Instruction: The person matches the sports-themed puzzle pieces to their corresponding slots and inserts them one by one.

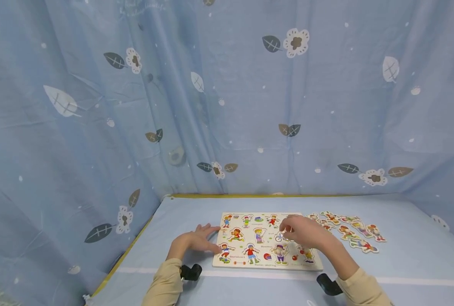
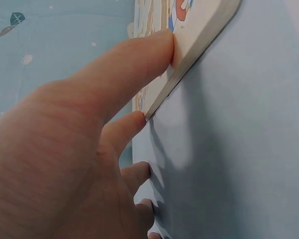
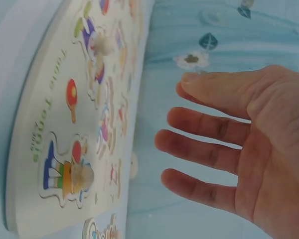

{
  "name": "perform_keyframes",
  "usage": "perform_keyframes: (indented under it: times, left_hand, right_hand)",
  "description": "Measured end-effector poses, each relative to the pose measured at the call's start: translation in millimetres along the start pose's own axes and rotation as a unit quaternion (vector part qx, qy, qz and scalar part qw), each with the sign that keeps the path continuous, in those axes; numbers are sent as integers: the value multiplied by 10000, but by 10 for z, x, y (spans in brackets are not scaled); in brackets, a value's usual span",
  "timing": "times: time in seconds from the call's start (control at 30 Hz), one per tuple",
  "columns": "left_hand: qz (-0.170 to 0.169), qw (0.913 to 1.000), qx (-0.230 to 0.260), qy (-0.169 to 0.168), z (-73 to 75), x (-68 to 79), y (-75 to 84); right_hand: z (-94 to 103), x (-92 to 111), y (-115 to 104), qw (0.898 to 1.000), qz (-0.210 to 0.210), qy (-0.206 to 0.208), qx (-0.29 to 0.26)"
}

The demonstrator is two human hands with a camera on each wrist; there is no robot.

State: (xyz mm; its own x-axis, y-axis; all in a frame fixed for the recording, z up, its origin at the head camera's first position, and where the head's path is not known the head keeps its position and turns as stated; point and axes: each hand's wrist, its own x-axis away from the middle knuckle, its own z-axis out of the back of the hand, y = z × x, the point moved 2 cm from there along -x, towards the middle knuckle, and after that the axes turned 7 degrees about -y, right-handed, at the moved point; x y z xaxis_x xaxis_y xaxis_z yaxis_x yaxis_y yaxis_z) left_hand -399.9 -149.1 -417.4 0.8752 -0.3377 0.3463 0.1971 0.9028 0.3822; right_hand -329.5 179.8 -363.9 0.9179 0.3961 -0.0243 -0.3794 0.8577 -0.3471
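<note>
A wooden peg puzzle board (image 1: 250,242) with sports figures lies on the table. My left hand (image 1: 198,240) is at its left side, fingers spread. In the left wrist view, the thumb (image 2: 162,47) presses the board's edge, while the index fingertip sits right at the corner. Over the right part of the board hovers my right hand (image 1: 307,231), above a bicycle picture (image 1: 279,237). Its fingers (image 3: 189,147) are loosely bent, the thumb lying against the index finger, with nothing held. A table tennis piece (image 3: 70,174) with a round peg sits in the board's near right corner.
Several loose figure pieces (image 1: 347,232) lie spread on the table right of the board, some close to its right edge. The light blue tablecloth (image 1: 414,250) has a white stripe near the front. A patterned blue curtain (image 1: 242,97) hangs behind and at the sides.
</note>
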Motion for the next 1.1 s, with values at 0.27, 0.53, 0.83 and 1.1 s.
perform_keyframes:
  times: [0.27,0.53,0.83,1.1]
  left_hand:
    - [-94,9999,-47,45,-27,-38,-37]
    - [-110,9999,-80,8,0,-21,-22]
    - [-99,9998,-129,79,3,13,8]
    - [-114,9998,-124,120,-9,13,2]
  right_hand:
    - [179,53,204,9993,38,292,-239]
    - [444,199,505,9969,-230,670,-339]
    - [559,324,759,9937,-325,984,-424]
    - [486,338,1029,9929,-650,882,-471]
